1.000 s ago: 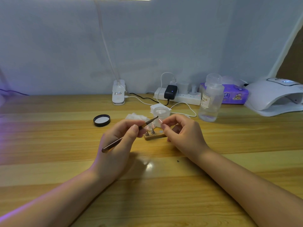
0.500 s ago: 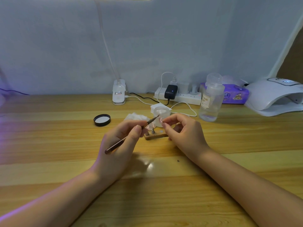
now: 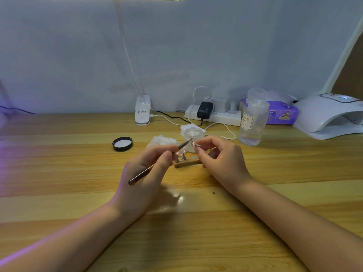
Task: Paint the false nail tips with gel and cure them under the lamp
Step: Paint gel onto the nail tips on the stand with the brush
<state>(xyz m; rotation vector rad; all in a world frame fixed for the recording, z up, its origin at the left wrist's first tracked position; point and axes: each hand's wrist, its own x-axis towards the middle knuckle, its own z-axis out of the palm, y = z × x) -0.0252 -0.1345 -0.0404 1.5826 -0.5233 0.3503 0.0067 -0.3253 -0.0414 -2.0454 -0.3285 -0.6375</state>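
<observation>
My left hand (image 3: 145, 173) grips a thin dark gel brush (image 3: 157, 163), its tip pointing up and right toward a small clear nail tip (image 3: 193, 143). My right hand (image 3: 220, 160) pinches that nail tip between thumb and forefinger just above the table. Between the hands sits a small wooden stand (image 3: 185, 162) carrying two more nail tips on pegs (image 3: 181, 156). An open clear gel jar (image 3: 193, 137) stands right behind the stand. The white curing lamp (image 3: 330, 114) sits at the far right of the table.
A black jar lid (image 3: 122, 143) lies to the left and white cotton pads (image 3: 163, 140) behind the left hand. A clear liquid bottle (image 3: 253, 118), a purple tissue pack (image 3: 282, 114), a power strip (image 3: 216, 114) with cables and a desk lamp base (image 3: 143, 112) line the back wall.
Both hands rose slightly; the brush tip stays close to the nail tip held in my right hand. Nothing else moved.
</observation>
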